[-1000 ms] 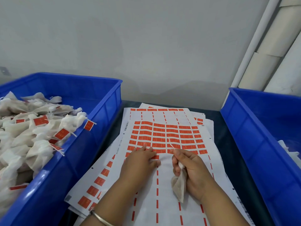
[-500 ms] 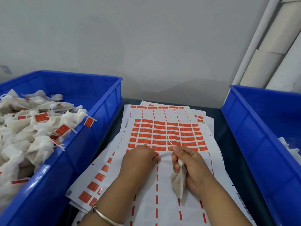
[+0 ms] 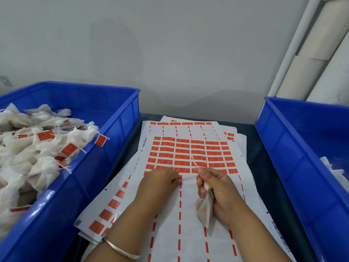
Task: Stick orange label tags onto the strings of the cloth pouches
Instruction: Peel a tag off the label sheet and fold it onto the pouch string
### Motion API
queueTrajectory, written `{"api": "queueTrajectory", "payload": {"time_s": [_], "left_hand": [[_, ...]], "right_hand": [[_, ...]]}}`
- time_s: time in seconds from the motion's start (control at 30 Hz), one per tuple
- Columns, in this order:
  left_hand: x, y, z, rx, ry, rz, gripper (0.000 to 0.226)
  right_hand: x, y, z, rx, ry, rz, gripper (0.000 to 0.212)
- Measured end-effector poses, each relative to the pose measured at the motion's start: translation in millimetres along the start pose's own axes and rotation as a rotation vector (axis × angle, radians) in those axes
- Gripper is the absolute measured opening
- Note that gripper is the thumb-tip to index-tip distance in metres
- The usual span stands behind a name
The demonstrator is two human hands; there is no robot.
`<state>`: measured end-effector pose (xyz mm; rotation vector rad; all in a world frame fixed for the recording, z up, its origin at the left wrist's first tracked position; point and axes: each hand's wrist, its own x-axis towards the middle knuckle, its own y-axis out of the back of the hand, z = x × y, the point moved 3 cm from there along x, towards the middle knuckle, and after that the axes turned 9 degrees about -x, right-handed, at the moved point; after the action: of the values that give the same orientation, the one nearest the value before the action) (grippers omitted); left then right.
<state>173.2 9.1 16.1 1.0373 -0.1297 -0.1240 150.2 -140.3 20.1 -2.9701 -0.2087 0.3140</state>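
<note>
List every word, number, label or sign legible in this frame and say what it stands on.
Margin print on the top label sheet, sideways at its left edge: digits, roughly "0902-1600 14458-56", uncertain.
Barcodes on the sheet margins: bars only, no readable digits.
Orange labels on the sheet: faint print, too small to read.
Orange tags on the pouches in the left blue bin: print blurred, unreadable.
Nothing else carries text.

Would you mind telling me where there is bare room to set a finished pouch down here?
The far end of the left bin, behind the heap of tagged pouches, shows bare blue floor. Most of the right bin is bare, with a few white pouches at its right edge. The middle is crowded: label sheets cover it, both hands working there.
</note>
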Motion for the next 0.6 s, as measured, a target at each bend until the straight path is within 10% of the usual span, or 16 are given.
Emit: {"api": "queueTrajectory", "payload": {"time_s": [0.6], "left_hand": [[5.9, -2.7, 2.8, 0.014, 0.054, 0.145, 0.020]], "right_hand": [[-1.0, -1.2, 0.1, -0.015, 0.014, 0.042, 0.024]]}}
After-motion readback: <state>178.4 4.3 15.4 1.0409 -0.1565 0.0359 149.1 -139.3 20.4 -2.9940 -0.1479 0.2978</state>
